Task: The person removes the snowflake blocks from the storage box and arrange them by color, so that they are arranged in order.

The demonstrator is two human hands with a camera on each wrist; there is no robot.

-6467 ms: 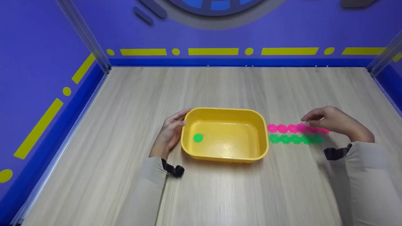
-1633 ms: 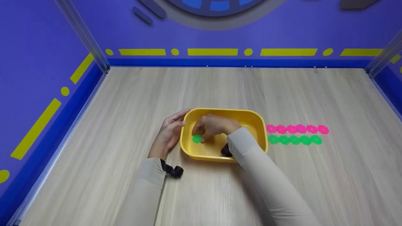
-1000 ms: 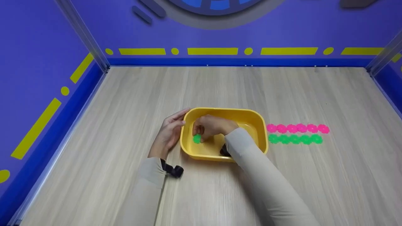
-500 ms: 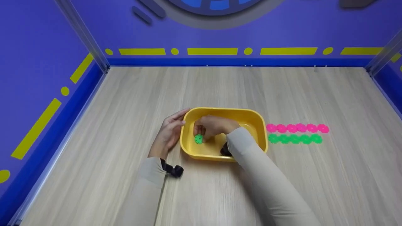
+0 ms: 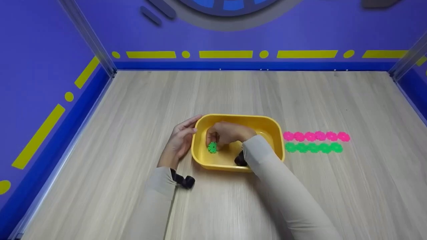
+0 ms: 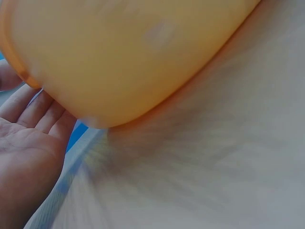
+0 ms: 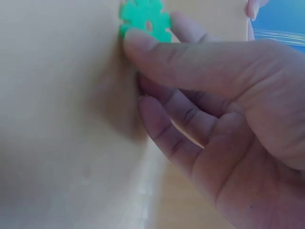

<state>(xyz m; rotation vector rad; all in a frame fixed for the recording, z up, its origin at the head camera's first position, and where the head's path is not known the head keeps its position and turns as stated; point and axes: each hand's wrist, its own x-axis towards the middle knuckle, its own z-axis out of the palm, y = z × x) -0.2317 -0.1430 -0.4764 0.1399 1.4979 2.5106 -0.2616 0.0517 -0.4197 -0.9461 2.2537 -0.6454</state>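
A yellow plastic basin (image 5: 233, 166) stands on the table. My left hand (image 5: 180, 141) rests against its left wall, thumb tip at the rim, fingers stretched along the outside; the left wrist view shows this hand (image 6: 31, 148) beside the wall too. Inside the basin, near its left end, my right hand (image 5: 230, 132) pinches a green snowflake disc (image 5: 212, 147). In the right wrist view the thumb lies over the edge of this notched, holed disc (image 7: 138, 16). The finger behind the disc is partly hidden.
Right of the basin lie a row of pink snowflake discs (image 5: 310, 136) and, nearer me, a row of green ones (image 5: 313, 147). Their left ends come close to the basin wall. Blue panels (image 5: 230, 40) border the wooden table (image 5: 233, 93) at the back and sides.
My right hand has come from the pink row into the basin. The green disc there, earlier flat, is now tilted up in the fingers and slightly further right. My left hand keeps its place.
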